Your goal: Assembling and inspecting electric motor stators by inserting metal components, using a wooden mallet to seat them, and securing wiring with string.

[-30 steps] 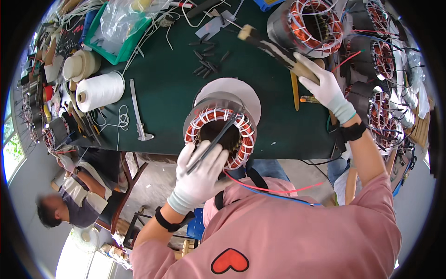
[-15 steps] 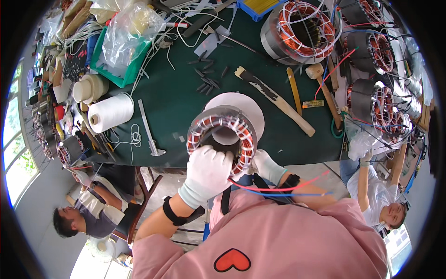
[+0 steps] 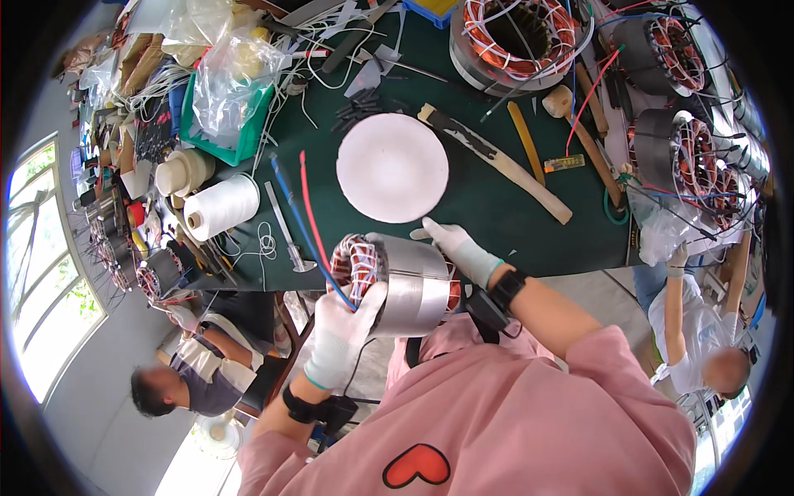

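A motor stator (image 3: 418, 285) lies on its side at the table's near edge, with its smooth silver shell facing up. Its copper windings (image 3: 356, 266), laced with white cord, face left, and a red lead and a blue lead (image 3: 310, 227) rise from that end. My left hand (image 3: 343, 326), in a white glove, grips the stator at the winding end. Just beyond the shell's far right side is my gloved right hand (image 3: 463, 250), its fingers stretched out and holding nothing. Those fingertips are close to the near rim of a white round block (image 3: 392, 169).
Left lie a caliper (image 3: 285, 227), a white thread spool (image 3: 223, 207) and a green tray (image 3: 252, 136). Right are a wooden stick (image 3: 513, 178), a yellow strip (image 3: 527, 140) and a mallet (image 3: 583, 136). More stators (image 3: 653, 58) line the right side. Two people work nearby.
The stator has come off the white block toward me and turned onto its side. Its leads swung from right to left. My right hand has moved from its side to near the block.
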`<state>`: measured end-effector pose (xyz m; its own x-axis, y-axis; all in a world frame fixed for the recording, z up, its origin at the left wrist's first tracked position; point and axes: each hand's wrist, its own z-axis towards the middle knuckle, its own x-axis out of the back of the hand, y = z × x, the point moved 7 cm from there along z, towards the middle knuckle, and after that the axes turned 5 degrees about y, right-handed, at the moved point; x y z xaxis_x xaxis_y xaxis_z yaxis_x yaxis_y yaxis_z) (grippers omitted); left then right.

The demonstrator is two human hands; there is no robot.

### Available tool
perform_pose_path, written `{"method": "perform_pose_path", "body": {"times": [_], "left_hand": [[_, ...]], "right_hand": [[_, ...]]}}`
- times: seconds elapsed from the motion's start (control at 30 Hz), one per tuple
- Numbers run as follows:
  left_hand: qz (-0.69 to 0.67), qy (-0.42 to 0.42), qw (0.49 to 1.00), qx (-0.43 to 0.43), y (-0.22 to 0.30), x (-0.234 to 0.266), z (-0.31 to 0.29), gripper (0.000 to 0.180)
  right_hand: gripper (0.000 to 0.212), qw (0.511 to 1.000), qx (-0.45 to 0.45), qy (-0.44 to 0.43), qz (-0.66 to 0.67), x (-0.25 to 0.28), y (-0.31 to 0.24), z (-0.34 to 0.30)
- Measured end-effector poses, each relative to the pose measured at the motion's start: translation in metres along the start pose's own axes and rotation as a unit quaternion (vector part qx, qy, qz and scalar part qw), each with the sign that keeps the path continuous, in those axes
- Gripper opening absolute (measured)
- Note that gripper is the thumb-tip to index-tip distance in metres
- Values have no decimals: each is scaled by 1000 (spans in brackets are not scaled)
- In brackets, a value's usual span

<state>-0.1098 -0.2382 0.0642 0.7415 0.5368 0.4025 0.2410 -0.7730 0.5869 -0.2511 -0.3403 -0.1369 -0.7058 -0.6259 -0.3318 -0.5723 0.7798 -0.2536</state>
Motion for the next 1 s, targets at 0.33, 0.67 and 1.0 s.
{"method": "perform_pose_path", "body": {"times": [0.33, 0.67, 1.0], "left_hand": [[-276, 58, 951, 124, -55, -28, -4, 35], [-298, -27, 951, 78, -74, -65, 10, 40], [-249, -50, 967, -2, -81, -66, 27, 42]], "right_hand": [[46, 993, 79, 13, 81, 5, 13, -125], [38, 987, 147, 44, -47, 33, -18, -125], [22, 598, 507, 455, -422, 159, -134, -100]]}}
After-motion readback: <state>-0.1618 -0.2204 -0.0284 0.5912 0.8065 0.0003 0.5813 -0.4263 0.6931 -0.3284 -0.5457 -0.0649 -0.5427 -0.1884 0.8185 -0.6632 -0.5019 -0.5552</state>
